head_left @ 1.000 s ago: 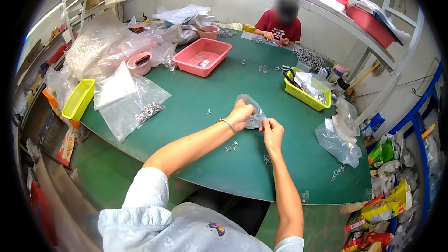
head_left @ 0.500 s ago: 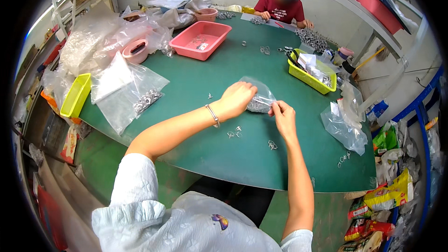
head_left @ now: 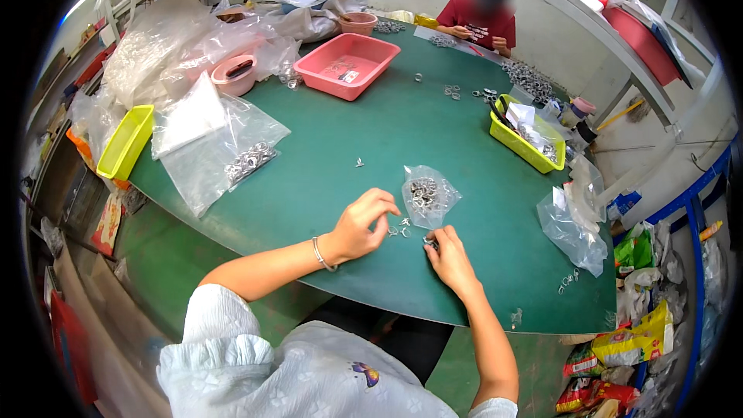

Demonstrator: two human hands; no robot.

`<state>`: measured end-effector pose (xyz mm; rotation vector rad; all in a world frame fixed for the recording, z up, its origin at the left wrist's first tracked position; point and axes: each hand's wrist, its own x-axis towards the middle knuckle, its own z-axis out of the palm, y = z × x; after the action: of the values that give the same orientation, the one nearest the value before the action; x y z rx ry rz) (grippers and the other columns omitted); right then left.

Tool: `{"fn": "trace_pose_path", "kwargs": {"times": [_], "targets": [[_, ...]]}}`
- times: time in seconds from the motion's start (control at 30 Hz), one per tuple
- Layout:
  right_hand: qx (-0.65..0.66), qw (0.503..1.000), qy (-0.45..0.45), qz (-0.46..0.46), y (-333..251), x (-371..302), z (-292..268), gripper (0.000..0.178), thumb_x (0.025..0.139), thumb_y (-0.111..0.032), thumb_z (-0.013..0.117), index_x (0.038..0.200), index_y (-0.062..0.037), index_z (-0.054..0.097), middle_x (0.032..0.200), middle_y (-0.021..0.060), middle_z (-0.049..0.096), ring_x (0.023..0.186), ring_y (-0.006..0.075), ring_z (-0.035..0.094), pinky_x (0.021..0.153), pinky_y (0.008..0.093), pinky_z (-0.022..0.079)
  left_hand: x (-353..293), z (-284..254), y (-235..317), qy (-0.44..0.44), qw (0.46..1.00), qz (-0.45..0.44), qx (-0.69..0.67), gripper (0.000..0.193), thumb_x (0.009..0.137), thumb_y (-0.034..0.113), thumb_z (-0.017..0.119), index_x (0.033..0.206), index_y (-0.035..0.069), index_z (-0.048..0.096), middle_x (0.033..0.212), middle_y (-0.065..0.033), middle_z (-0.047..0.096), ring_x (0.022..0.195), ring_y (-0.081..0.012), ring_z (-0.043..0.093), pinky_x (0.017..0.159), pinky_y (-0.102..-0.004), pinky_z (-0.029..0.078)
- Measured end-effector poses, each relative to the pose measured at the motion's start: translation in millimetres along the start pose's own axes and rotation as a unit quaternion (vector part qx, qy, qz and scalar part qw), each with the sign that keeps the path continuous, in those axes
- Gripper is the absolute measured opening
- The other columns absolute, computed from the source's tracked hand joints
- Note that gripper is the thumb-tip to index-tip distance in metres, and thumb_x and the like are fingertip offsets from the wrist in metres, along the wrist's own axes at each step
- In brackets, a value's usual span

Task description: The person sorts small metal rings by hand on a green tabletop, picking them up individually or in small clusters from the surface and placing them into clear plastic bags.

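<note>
A small clear plastic bag [head_left: 430, 198] of silvery metal rings lies on the green table in front of me. My left hand [head_left: 362, 224] is just left of the bag, with its fingers bent, the thumb apart from them and nothing visible in it. Several loose metal rings [head_left: 399, 231] lie by its fingertips. Below the bag, my right hand [head_left: 452, 260] has its thumb and fingers closed on small metal rings [head_left: 430, 242] at the table surface. The fingers partly hide these rings, so how many there are is unclear.
A larger clear bag with rings [head_left: 249, 161] lies on the left, near a yellow-green tray [head_left: 126, 142]. Farther off stand a pink basin [head_left: 347, 70] and a filled yellow-green basket [head_left: 526, 146]. Across the table sits a person in a red shirt [head_left: 480, 19] near heaped rings [head_left: 530, 80].
Both hands have let go of the small bag, which now lies on the table. They have come nearer to me, and my right hand has closed on the loose rings.
</note>
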<state>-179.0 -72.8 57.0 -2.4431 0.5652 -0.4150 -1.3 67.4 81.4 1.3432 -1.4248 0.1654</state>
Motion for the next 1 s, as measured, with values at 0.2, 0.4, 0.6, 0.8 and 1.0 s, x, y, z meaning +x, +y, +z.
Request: {"fn": "trace_pose_path", "kwargs": {"times": [0.2, 0.4, 0.6, 0.8, 1.0], "targets": [[-0.088, 0.994, -0.038, -0.049, -30.6, 32.3, 27.5, 0.06, 0.074, -0.036, 0.073, 0.114, 0.0016, 0.048, 0.112, 0.0183, 0.045, 0.107, 0.0348, 0.048, 0.08, 0.0443, 0.048, -11.3, -30.6, -137.6, -0.058, 0.979, -0.101, 0.167, 0.028, 0.082, -0.001, 0.049, 0.109, -0.001, 0.053, 0.118, -0.0225, 0.047, 0.113, -0.0366, 0.047, 0.098, -0.0398, 0.038], [-0.135, 0.989, 0.016, -0.057, -39.4, 32.4, 49.8, 0.04, 0.078, -0.025, 0.068, 0.107, -0.0021, 0.053, 0.101, 0.0145, 0.048, 0.093, 0.0334, 0.055, 0.072, 0.0435, 0.049, -17.9, -14.7, -76.3, -0.265, 0.959, -0.091, 0.043, 0.038, 0.087, 0.016, 0.055, 0.12, -0.003, 0.048, 0.131, -0.0226, 0.038, 0.121, -0.0368, 0.042, 0.101, -0.0401, 0.036], [-0.046, 0.989, 0.007, -0.141, -27.1, 18.6, 50.6, 0.022, 0.083, -0.013, 0.062, 0.101, -0.0033, 0.055, 0.096, 0.0131, 0.05, 0.081, 0.0346, 0.058, 0.067, 0.0419, 0.048, -43.9, -23.0, -50.1, -0.328, 0.942, -0.069, 0.024, 0.04, 0.078, 0.003, 0.061, 0.117, 0.003, 0.051, 0.119, -0.015, 0.046, 0.108, -0.033, 0.047, 0.094, -0.0388, 0.041], [-0.027, 0.992, 0.016, -0.121, -47.3, 18.8, 43.9, 0.024, 0.082, -0.007, 0.062, 0.104, -0.0014, 0.054, 0.103, 0.0141, 0.049, 0.088, 0.0342, 0.057, 0.072, 0.0407, 0.048, -34.5, -11.9, -22.9, -0.218, 0.973, -0.05, 0.047, 0.031, 0.079, 0.009, 0.061, 0.109, 0.005, 0.056, 0.107, -0.012, 0.049, 0.1, -0.0301, 0.048, 0.085, -0.0347, 0.044], [-0.007, 0.992, -0.02, -0.127, -28.3, 0.0, 37.7, 0.02, 0.081, -0.002, 0.062, 0.099, -0.0003, 0.056, 0.098, 0.0143, 0.049, 0.083, 0.0337, 0.056, 0.07, 0.0391, 0.047, -45.0, -2.3, -45.5, -0.294, 0.943, 0.039, 0.153, 0.023, 0.082, 0.023, 0.062, 0.098, 0.006, 0.059, 0.09, -0.0083, 0.051, 0.086, -0.0265, 0.052, 0.069, -0.0364, 0.049]]}}
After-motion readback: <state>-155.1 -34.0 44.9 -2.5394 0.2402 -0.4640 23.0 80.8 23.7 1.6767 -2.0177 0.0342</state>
